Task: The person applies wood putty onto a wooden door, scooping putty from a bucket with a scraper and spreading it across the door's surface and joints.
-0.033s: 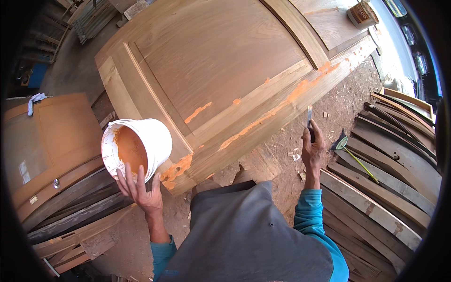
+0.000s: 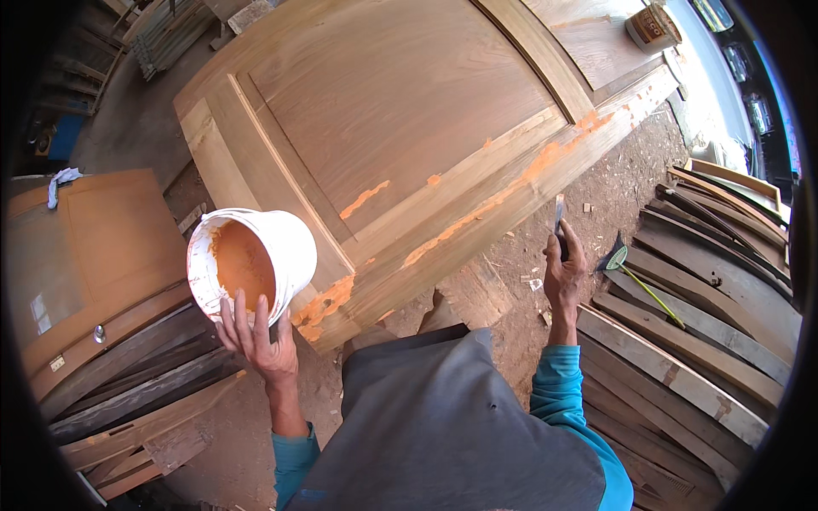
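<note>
A white bucket [image 2: 294,255], its inside smeared with orange filler paste [image 2: 245,262], is tilted at the near left corner of a wooden panel door [image 2: 400,111]. My left hand [image 2: 264,345] holds it by the near rim, fingers spread across the edge; the thumb is partly hidden by the bucket's side. Off the door's near edge, my right hand [image 2: 565,271] is closed around the dark handle of a putty knife [image 2: 559,209], its metal blade pointing away from me. Orange patches of filler [image 2: 545,162] run along the door's near edge and frame.
A brown tub [image 2: 653,29] stands on the door's far right. Stacked boards [image 2: 690,341] lie at the right, with a green-handled net-like tool [image 2: 652,294] on them. Another door [image 2: 119,230] and more boards [image 2: 145,375] lie at the left. Wood chips litter the ground.
The bucket and my left hand sit very slightly further right in the picture, along with a small shift of the whole view. Both grips stay the same.
</note>
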A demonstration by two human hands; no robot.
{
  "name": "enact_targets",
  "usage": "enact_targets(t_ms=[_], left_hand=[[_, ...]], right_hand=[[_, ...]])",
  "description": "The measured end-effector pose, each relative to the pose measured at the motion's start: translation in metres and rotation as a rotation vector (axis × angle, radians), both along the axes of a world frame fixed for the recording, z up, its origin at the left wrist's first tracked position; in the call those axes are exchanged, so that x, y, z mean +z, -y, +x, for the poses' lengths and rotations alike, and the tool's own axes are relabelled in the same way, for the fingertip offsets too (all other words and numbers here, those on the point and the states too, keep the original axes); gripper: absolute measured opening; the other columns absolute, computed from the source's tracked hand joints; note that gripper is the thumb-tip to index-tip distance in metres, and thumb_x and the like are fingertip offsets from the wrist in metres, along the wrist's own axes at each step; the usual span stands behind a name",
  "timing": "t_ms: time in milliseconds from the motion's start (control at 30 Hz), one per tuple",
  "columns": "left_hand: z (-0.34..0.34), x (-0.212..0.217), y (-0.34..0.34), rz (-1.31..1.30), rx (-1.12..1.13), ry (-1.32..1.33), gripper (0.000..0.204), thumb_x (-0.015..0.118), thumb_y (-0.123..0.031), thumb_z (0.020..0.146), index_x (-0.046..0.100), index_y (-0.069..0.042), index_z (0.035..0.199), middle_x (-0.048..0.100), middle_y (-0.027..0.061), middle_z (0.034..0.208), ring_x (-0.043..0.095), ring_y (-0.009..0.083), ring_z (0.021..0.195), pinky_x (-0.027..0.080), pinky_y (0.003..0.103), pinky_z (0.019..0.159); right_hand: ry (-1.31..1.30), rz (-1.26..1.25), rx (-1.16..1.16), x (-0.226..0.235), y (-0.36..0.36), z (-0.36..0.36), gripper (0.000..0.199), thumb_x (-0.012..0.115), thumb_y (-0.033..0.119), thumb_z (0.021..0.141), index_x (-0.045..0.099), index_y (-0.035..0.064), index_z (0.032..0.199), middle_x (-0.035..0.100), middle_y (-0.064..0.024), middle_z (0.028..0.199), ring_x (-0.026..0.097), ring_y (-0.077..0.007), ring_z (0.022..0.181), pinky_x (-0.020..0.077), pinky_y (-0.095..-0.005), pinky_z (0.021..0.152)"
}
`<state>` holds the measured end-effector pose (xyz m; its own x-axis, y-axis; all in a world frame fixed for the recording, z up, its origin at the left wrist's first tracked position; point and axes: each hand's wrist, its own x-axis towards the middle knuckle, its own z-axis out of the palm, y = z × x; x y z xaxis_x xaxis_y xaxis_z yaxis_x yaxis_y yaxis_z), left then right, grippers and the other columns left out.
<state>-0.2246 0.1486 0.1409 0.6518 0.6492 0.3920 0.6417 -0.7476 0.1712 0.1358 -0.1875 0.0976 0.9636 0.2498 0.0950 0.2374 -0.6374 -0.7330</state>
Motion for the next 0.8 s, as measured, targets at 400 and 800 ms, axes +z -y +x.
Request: enact_targets(t_ms=[400,800], left_hand=[[-0.037,0.009,-0.033,-0.295,-0.214,0.585,0.016,0.074,-0.008,0.095,0.072,-0.005,0.111,0.074,0.0081,0.109,0.069,0.0248,0.107,0.047,0.043,0.102],[-0.069,0.002,-0.063,-1.282,0.101,1.113,0.034,0.062,-0.016,0.102,0.051,-0.004,0.132,0.061,0.0066,0.123,0.060,0.0147,0.111,0.050,0.032,0.094]], right_hand=[[-0.042,0.159,0.176,0.028,-0.099,-0.189,0.040,0.068,0.012,0.099,0.063,0.0015,0.138,0.071,-0.0130,0.096,0.068,-0.0173,0.084,0.0565,-0.0334,0.073],[-0.371,0.395,0.214,0.066,-0.194,-0.263,0.036,0.057,0.018,0.106,0.060,-0.0005,0.136,0.065,-0.0047,0.085,0.064,-0.0122,0.073,0.0528,-0.0289,0.066]])
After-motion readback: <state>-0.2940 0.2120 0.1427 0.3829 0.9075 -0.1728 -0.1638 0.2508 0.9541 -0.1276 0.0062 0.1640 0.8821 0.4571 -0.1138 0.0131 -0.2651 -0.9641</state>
